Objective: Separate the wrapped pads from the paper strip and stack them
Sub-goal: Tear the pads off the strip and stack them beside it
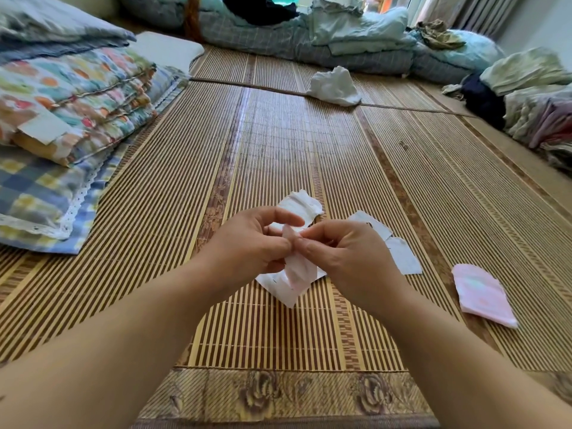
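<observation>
The left hand [250, 239] and the right hand [346, 255] both pinch a pink wrapped pad [298, 272] with curled fingers, just above the bamboo mat [278, 134]. The white paper strip [402, 257] lies crumpled under and behind them. A second pad [483, 292] lies flat, apart to the right.

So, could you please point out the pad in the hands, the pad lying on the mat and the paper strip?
held pad [297, 272], head view, on its pink lower half.
pad on the mat [483, 294], head view, middle of its pink wrapper.
paper strip [402, 257], head view, on its bare white right-hand segment.
</observation>
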A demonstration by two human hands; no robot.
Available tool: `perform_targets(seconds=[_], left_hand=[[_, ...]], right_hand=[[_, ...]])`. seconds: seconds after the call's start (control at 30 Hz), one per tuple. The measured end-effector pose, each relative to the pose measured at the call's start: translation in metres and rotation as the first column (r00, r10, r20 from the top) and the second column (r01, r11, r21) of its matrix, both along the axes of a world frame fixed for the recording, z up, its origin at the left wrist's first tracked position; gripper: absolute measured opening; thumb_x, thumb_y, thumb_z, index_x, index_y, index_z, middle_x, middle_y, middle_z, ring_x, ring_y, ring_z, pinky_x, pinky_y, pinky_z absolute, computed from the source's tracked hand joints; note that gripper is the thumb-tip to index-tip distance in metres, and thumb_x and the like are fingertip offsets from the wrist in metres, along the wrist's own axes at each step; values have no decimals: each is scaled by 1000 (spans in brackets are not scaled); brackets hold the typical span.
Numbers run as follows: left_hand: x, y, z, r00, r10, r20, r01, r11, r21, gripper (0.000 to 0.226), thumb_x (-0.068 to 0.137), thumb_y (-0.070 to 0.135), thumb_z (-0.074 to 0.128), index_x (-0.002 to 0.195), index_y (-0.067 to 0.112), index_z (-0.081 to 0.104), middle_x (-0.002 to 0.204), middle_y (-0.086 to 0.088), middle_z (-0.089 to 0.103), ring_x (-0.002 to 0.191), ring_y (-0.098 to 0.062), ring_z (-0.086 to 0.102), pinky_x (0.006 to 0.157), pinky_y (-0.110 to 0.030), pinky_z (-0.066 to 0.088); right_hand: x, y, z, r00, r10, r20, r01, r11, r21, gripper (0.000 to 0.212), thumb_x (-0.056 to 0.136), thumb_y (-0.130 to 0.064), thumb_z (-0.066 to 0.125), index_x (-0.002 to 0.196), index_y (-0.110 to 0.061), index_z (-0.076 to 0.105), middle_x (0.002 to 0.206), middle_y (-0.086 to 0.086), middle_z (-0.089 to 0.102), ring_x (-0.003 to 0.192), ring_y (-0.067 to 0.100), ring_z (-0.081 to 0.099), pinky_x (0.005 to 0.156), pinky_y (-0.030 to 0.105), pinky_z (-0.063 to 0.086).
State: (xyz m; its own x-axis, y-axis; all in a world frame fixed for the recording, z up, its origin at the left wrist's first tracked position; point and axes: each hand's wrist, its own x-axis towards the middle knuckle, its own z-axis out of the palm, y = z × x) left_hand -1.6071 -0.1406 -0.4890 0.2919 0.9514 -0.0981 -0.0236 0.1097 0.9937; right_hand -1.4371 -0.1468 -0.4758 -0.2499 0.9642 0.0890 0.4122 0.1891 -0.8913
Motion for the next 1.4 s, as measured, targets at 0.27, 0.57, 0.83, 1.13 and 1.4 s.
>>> perform_targets(seconds=[0.27,0.57,0.83,1.13,1.4], left_hand=[[-3,5,10,942,92,322,-42,987,-158,14,79,-1,64,89,8,68,78,-10,72,70,-20,71,57,-23,58],[-1,1,-12,825,91,-558,40,975,219,39,81,37,67,118,38,55,101,15,65,83,-2,66,75,-30,57],[3,1,-22,677,160,-719,121,939,323,33,81,37,66,114,35,62,111,15,61,90,4,59,78,-31,54],[5,1,-30,646,184,-741,142,925,354,27,81,39,65,108,38,63,101,20,60,85,5,60,63,-15,44],[1,2,-31,648,173,-742,140,931,338,26,81,39,65,107,38,63,105,17,60,85,3,60,65,-16,44]], right_hand=[[3,-5,-7,996,23,91,-22,1000,-11,22,80,-24,74,100,-26,64,86,-5,67,77,9,63,67,26,56],[113,27,8,812,-513,-279,440,852,-284,20,93,-7,52,89,-12,71,88,18,73,76,29,73,53,36,60],[220,13,-24,615,-707,351,779,615,-125,32,91,-14,60,123,-6,59,112,18,63,73,20,61,55,29,47],[240,10,-44,464,-745,478,842,540,24,28,90,-14,59,118,-7,64,118,18,64,98,33,59,78,37,45],[227,13,-46,341,-685,643,816,556,159,38,91,-20,55,129,-13,55,127,25,54,113,42,51,95,47,42]])
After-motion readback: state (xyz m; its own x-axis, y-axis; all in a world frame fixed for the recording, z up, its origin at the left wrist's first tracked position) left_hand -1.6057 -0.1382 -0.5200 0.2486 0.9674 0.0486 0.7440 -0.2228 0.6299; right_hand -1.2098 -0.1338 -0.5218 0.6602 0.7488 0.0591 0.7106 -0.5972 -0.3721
